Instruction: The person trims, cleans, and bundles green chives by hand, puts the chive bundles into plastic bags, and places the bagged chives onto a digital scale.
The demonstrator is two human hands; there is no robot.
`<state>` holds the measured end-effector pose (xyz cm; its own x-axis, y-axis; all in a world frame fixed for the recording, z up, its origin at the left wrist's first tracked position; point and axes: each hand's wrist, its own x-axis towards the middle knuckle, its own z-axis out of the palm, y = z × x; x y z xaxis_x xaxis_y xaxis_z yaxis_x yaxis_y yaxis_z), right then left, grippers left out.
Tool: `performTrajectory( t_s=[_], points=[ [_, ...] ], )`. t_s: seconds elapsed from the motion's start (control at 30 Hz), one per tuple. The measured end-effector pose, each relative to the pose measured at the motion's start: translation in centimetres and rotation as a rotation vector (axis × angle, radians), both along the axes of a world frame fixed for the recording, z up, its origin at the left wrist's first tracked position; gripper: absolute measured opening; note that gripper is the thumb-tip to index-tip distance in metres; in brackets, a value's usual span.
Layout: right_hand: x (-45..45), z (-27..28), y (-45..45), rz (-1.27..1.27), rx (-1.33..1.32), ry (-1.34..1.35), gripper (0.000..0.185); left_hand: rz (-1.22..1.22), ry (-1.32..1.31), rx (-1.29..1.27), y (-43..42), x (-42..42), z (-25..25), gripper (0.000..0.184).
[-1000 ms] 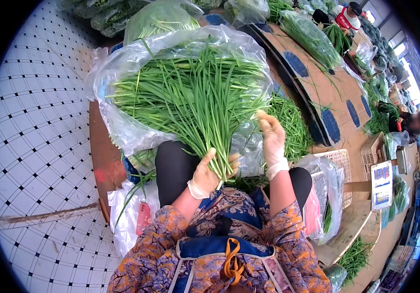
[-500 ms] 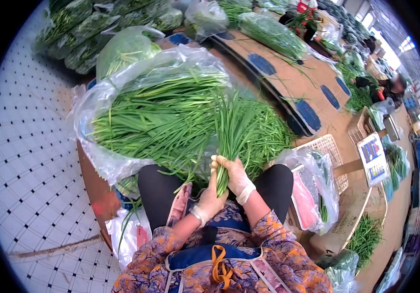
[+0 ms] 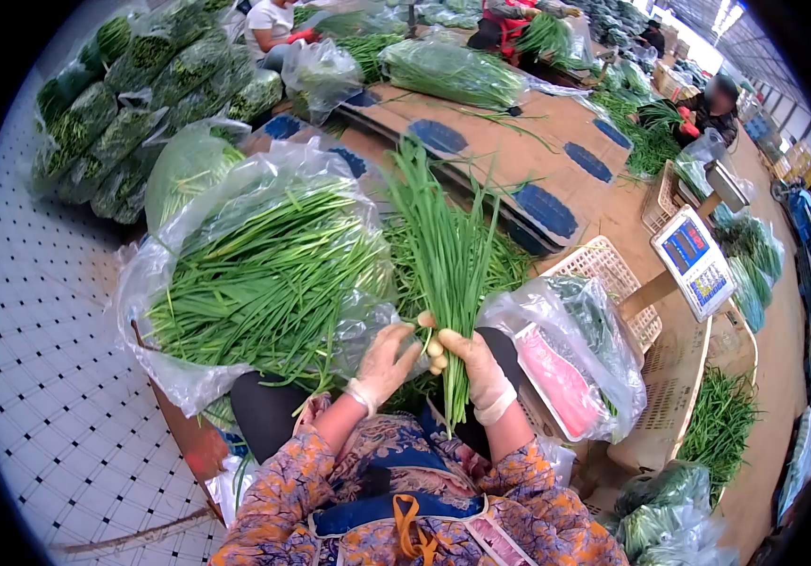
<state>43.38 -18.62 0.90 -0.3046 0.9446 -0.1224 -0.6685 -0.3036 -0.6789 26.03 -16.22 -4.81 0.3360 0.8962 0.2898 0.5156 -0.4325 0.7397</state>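
A bunch of long flat green leaves that look like garlic chives [image 3: 443, 250] stands upright before me, its cut ends down near my lap. My gloved right hand [image 3: 470, 363] is wrapped round its lower stalks. Close by on the left, my gloved left hand [image 3: 388, 363] has its fingers apart, their tips near the stalks; whether they touch a leaf is hard to make out. A big clear plastic bag [image 3: 137, 307] lies opened out to the left, full of loose chives [image 3: 264, 274]. More loose greens lie behind the held bunch.
To the right are a plastic-wrapped pink-and-white pack [image 3: 561, 382], a cream basket [image 3: 613, 269] and a digital scale display [image 3: 693, 259]. A crate of greens [image 3: 717, 434] stands further right. Bagged vegetables [image 3: 160, 94] are stacked at the back left. Other people work across the long table [image 3: 509, 141].
My left hand has come off the lower stalks and moved left. The right hand still grips the bunch, now fanned out taller. The view has shifted rightward.
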Motion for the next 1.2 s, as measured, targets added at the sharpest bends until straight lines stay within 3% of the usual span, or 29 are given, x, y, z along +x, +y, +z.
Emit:
performTrajectory(
  t_s=[0.03, 0.13, 0.17, 0.23, 0.3, 0.37, 0.43, 0.5, 0.67, 0.73, 0.77, 0.87, 0.97, 1.1, 1.2],
  points=[
    [0.4, 0.3, -0.3, -0.007, -0.024, -0.102, 0.037, -0.011, 0.004, 0.006, 1.1, 1.1, 0.1, 0.038],
    [1.7, 1.3, -1.1, -0.04, -0.051, -0.205, 0.041, -0.148, -0.44, -0.518, 2.6, 3.9, 0.5, 0.038],
    [2.1, 1.4, -1.3, -0.054, -0.052, -0.21, 0.042, -0.153, -0.435, -0.523, 2.6, 4.5, 0.6, 0.038],
    [2.7, 1.0, -1.3, -0.032, -0.062, -0.173, 0.045, 0.106, -0.613, -0.336, 3.0, 5.5, 2.3, 0.037],
    [2.7, 0.1, -1.1, -0.043, -0.037, -0.111, 0.048, 0.081, -0.84, -0.405, 3.6, 4.8, 4.2, 0.038],
    [2.1, -1.0, -0.7, -0.032, -0.025, -0.08, 0.048, 0.125, -0.672, -0.564, 3.9, 5.1, 5.1, 0.034],
    [1.2, -1.5, -0.6, -0.008, -0.012, -0.052, 0.049, 0.162, -0.539, -0.541, 4.0, 4.2, 4.2, 0.026],
    [0.4, -1.5, -0.5, 0.05, -0.035, 0.034, 0.048, 0.118, -0.784, -0.771, 4.0, 3.3, 4.0, 0.02],
    [-1.1, -1.7, -0.5, 0.12, -0.138, 0.209, 0.046, 0.199, -0.885, -0.867, 2.5, 1.6, 4.0, 0.016],
    [-1.4, -2.4, -0.6, 0.139, -0.166, 0.223, 0.047, 0.313, -0.769, -0.635, 2.0, 1.7, 3.5, 0.023],
    [-1.6, -2.6, -0.7, 0.147, -0.188, 0.237, 0.048, 0.323, -0.771, -0.636, 1.8, 1.7, 3.2, 0.023],
    [-1.8, -3.0, -0.9, 0.166, -0.197, 0.214, 0.052, 0.332, -0.317, 0.058, 2.2, 0.6, 1.8, 0.034],
    [-2.0, -3.5, -1.0, 0.167, -0.209, 0.169, 0.052, 0.29, -0.167, -0.041, 2.8, -0.1, 1.6, 0.026],
    [-2.3, -4.0, -0.9, 0.175, -0.17, 0.121, 0.047, 0.274, -0.211, -0.328, 4.5, -0.2, 1.6, 0.025],
    [-2.3, -3.7, -0.8, 0.197, -0.131, 0.041, 0.053, 0.277, -0.431, -0.461, 5.6, -0.6, -1.7, 0.023]
  ],
)
